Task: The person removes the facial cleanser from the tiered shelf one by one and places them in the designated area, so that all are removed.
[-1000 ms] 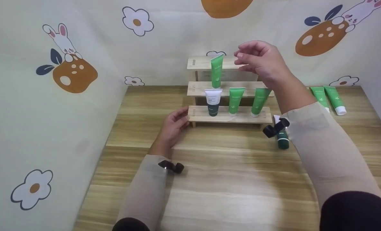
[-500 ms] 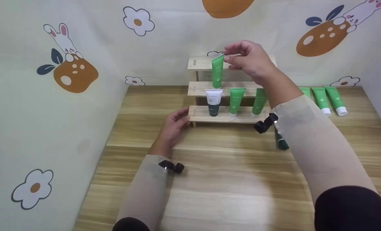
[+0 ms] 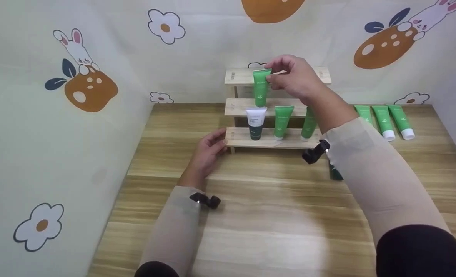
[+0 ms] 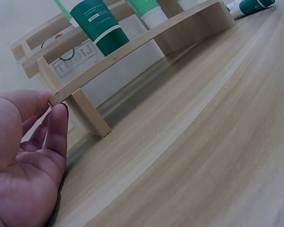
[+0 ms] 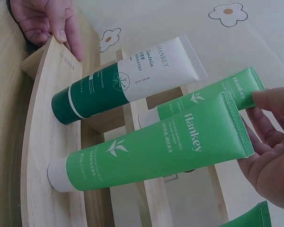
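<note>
Surface (image 3: 251, 219) carries everything. On it, a three-tier wooden rack (image 3: 299, 110). My left hand (image 3: 209, 152) pinches the left end of its bottom tier (image 3: 265, 142), presumably so it won't slide. My right hand (image 3: 295, 79) has thumb and fingers clamped on the top of a green tube (image 3: 260, 90), which stands cap-down on the middle tier (image 3: 239, 105), towards its left end; the high grip probably clears the front row. Front-row tubes (image 3: 283, 119) also stand on caps, likely for their flat bases.
</note>
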Available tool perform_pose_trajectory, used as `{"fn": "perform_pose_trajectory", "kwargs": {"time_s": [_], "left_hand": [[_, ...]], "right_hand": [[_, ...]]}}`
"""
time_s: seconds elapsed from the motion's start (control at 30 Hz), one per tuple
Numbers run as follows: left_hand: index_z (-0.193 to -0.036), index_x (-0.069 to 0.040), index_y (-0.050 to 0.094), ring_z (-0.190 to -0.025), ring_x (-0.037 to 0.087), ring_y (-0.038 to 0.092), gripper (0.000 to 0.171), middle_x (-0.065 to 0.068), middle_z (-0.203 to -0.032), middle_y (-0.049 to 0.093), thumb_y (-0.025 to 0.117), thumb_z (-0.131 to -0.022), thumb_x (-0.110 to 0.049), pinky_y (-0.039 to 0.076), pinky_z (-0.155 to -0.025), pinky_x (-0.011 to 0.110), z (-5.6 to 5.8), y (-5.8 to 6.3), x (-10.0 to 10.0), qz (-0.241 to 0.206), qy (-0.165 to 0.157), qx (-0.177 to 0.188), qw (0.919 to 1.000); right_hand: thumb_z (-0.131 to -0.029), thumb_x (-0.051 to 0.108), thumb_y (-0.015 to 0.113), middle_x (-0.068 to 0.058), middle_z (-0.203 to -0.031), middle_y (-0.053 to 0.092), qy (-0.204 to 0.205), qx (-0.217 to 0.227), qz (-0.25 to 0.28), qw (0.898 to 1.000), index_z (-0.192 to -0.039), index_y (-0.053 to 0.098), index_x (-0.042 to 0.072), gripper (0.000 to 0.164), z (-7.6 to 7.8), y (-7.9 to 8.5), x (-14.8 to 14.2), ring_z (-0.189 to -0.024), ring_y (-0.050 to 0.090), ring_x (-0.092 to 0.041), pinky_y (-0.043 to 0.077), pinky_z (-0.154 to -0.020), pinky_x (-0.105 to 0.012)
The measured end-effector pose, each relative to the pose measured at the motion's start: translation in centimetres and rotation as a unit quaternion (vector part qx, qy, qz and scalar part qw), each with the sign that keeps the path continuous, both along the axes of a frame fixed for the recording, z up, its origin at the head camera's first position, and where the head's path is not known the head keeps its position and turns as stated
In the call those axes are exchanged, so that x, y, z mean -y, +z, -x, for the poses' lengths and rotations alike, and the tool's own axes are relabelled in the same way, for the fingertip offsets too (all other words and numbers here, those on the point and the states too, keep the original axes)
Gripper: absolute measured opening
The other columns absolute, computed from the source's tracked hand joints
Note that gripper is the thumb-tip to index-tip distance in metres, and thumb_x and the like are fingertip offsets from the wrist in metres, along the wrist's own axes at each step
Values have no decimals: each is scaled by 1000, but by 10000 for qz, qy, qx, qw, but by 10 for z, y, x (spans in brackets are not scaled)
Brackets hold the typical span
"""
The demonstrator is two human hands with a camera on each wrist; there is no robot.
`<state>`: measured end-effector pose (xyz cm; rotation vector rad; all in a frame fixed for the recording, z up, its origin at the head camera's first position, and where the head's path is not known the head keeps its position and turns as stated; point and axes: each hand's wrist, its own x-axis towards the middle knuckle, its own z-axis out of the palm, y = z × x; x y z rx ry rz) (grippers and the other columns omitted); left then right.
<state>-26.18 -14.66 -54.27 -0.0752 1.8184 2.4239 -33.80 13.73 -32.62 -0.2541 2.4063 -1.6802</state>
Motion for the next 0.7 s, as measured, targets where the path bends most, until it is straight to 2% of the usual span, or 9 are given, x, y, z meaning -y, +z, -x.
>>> {"fn": "perform_pose_trajectory", "kwargs": {"time_s": [0.43,0.7], "left_hand": [[-146,1,60,-96,11,64,44,10,-138,66,64,-102,5,58,-81,21,0,0,-1,93,0,104,9999],[-146,0,61,-100,12,65,44,12,-143,64,64,-102,4,59,-83,21,0,0,0,106,-5,129,9999]], "right_hand": [[-101,11,72,1,-122,66,-245,-70,49,9997,-127,71,16,27,-3,-2,-21,-113,68,-22,63,-91,-24],[-102,24,73,4,-124,66,-509,48,-205,9985,-132,70,22,30,-8,-1,-46,-110,70,-20,60,-89,-24]]}}
